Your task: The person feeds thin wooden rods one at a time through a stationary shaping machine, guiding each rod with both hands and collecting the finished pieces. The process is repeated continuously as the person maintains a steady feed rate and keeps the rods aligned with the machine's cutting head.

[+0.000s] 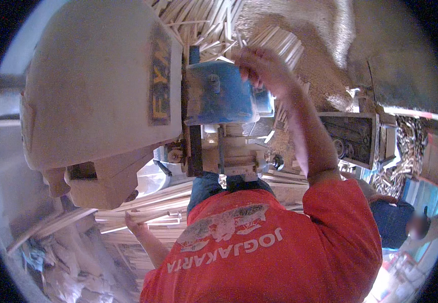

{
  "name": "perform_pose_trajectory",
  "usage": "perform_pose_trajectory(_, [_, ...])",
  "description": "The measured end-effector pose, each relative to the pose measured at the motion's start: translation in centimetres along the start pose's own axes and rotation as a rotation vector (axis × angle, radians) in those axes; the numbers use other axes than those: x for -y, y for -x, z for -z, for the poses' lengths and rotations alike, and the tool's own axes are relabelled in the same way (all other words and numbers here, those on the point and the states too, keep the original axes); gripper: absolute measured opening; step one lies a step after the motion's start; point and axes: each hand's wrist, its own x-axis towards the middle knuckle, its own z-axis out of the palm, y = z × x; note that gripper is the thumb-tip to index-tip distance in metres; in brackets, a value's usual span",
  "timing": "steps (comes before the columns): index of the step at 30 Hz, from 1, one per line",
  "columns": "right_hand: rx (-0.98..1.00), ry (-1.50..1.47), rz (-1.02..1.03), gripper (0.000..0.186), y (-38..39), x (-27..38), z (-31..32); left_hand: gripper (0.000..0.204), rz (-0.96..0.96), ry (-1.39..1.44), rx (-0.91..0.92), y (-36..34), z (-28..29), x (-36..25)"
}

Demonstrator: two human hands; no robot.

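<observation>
My left hand [138, 227] is at the lower left, beside the machine, with its fingers round a pale wooden stick [153, 217]. Other long strips lie close behind that stick. My right arm reaches forward over the blue machine cover [219, 96]. Above the cover's far right corner is my right hand [263, 69], its fingers bent inward. A thin pale piece shows near its fingertips; whether the fingers grip it is unclear. A large dusty whitish machine housing [102, 86] stands left of the blue cover.
Loose wooden strips [203, 22] and a stacked bundle [282, 45] lie beyond the machine, near sawdust [320, 65]. An open-fronted wooden box [350, 139] stands at the right. Metal machine parts [234, 156] are close to my body. Another person [390, 222] in dark clothing is at the right.
</observation>
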Motion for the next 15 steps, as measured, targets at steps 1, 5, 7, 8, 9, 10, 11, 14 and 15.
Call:
perform_pose_trajectory(1, [-0.058, 0.051, 0.000, 0.030, -2.7, 0.1, 0.7, 0.032, 0.032, -0.063, -0.044, 0.7, -0.1, -0.1])
perform_pose_trajectory(5, [-0.059, -0.046, 0.069, 0.032, -17.0, -1.1, 2.3, 0.033, 0.036, -0.006, -0.177, 3.7, -1.7, -2.4])
perform_pose_trajectory(7, [0.021, -0.198, 0.037, 0.034, -23.4, -3.6, 0.9, 0.033, 0.017, 0.005, -0.178, 4.7, -2.2, -3.3])
perform_pose_trajectory(8, [0.095, -0.246, 0.021, 0.036, -26.1, -4.7, 0.1, 0.033, -0.007, 0.010, -0.215, 5.6, -2.4, -3.8])
perform_pose_trajectory(9, [0.168, -0.294, -0.001, 0.037, -28.6, -6.3, -0.7, 0.033, -0.028, 0.010, -0.253, 6.2, -2.5, -4.0])
perform_pose_trajectory(10, [0.165, -0.174, -0.005, 0.038, -31.1, -7.6, -1.3, 0.033, -0.013, -0.008, -0.315, 6.6, -2.6, -4.5])
perform_pose_trajectory(11, [0.164, -0.053, -0.010, 0.039, -33.4, -8.8, -2.2, 0.033, -0.012, 0.020, -0.321, 6.8, -2.5, -4.6])
perform_pose_trajectory(14, [0.193, 0.154, 0.106, 0.042, -38.8, -11.2, -4.0, 0.033, -0.015, 0.001, -0.338, 8.5, -1.9, -5.2])
perform_pose_trajectory(15, [0.199, 0.100, 0.088, 0.040, -39.9, -12.0, -4.8, 0.034, -0.028, 0.025, -0.314, 8.8, -1.6, -5.0])
